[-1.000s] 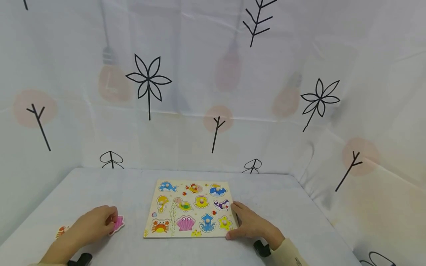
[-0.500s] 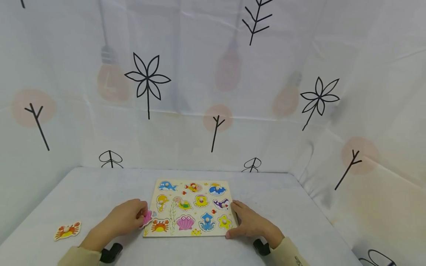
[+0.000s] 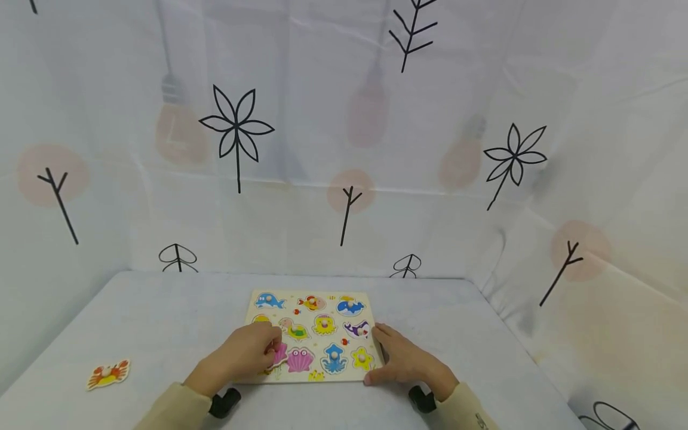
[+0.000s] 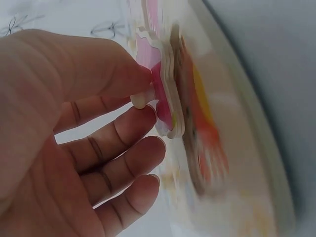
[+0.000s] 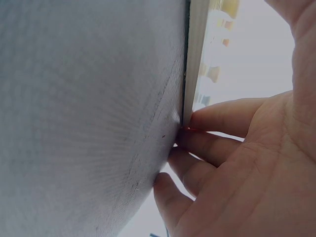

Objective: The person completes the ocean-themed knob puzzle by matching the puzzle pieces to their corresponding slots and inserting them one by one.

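Note:
My left hand (image 3: 244, 352) pinches a pink shell puzzle piece (image 4: 164, 89) by its small knob, between thumb and index finger. The piece is held over the lower left of the wooden puzzle board (image 3: 349, 377), close to the pink shell picture (image 3: 300, 360). In the left wrist view, the orange crab picture (image 4: 210, 133) shows behind the piece, blurred. My right hand (image 3: 411, 361) rests against the board's right side, thumb at the near corner. The right wrist view shows its fairly straight fingers touching the board's edge (image 5: 196, 54) and the tabletop.
A crab puzzle piece (image 3: 108, 374) with a knob lies on the white table (image 3: 177, 310) left of the board. Several knobbed sea-animal pieces sit on the board, among them a squid (image 3: 334, 359) and a star (image 3: 362, 358). A patterned cloth (image 3: 301, 227) hangs behind.
My left hand has carried the shell piece rightward from the table's left side to over the board, uncovering the crab piece. The right hand and the board have stayed in place.

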